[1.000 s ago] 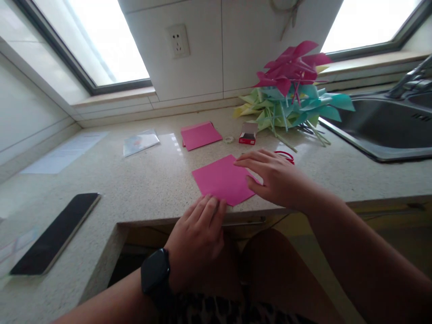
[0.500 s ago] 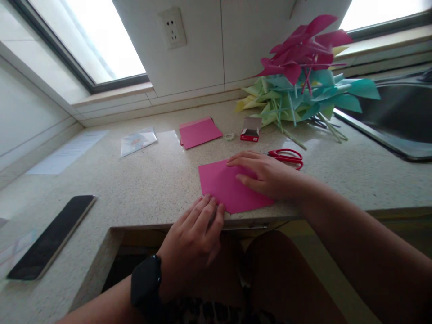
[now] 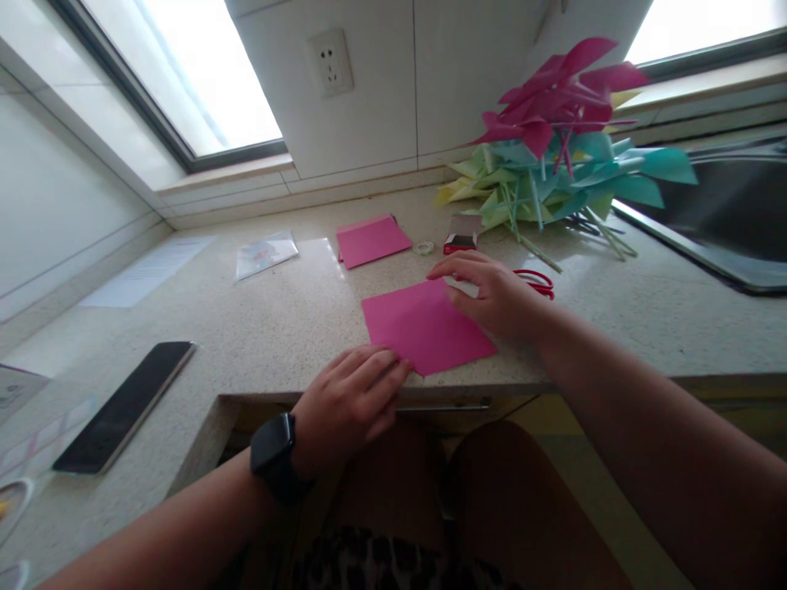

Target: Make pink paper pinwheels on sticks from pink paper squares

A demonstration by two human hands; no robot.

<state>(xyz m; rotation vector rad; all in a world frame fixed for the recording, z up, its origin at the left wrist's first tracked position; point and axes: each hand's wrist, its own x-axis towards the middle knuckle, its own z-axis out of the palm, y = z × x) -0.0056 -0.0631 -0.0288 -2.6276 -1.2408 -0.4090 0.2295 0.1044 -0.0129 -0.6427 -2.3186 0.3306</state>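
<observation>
The fingers (image 3: 379,378) of the left hand (image 3: 348,393) lie close together, their tips on the near left edge of a pink sheet (image 3: 424,328); whether the thumb pinches from below cannot be told. The right hand (image 3: 501,299) reaches over the sheet's far right corner, its thumb and forefinger spread apart with a pale patch showing in the gap between them. The sheet lies at the front edge of the counter (image 3: 276,328), between the two hands. A dark watch (image 3: 272,447) sits on the left wrist.

Just beyond the right hand, the red handles of scissors (image 3: 541,283) show, the rest hidden behind it. Farther back stand in a row a small red box (image 3: 460,244) with its lid up, a pale ring (image 3: 424,247), a few stacked pink sheets (image 3: 373,243) and a clear packet (image 3: 266,255).

At the left, a dark phone (image 3: 126,408) lies near a printed page (image 3: 147,266). Pink, blue and green pinwheels (image 3: 547,106) are heaped at the back right, beside the sink (image 3: 713,221).
</observation>
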